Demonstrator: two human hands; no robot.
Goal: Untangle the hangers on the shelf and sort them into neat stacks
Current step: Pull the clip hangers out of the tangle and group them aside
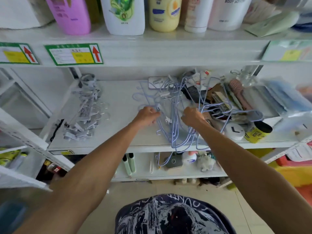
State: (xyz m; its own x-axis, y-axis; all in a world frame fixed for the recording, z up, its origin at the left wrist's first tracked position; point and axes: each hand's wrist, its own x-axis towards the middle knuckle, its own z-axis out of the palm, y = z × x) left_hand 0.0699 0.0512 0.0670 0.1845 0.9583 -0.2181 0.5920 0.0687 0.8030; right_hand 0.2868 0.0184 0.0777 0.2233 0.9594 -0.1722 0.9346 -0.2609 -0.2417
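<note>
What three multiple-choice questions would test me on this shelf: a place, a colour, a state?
1. Where does the grey clip-hanger pile lie? A. left part of the shelf B. floor C. top shelf
2. What colour are the tangled wire hangers? A. red B. pale blue C. black
3. What are the left hand and right hand doing? A. hanging idle B. gripping the wire hangers C. holding bottles

Answers: 1 A, it sits left of the hands; 2 B, the wires look pale blue; 3 B, fingers curl round wires.
</note>
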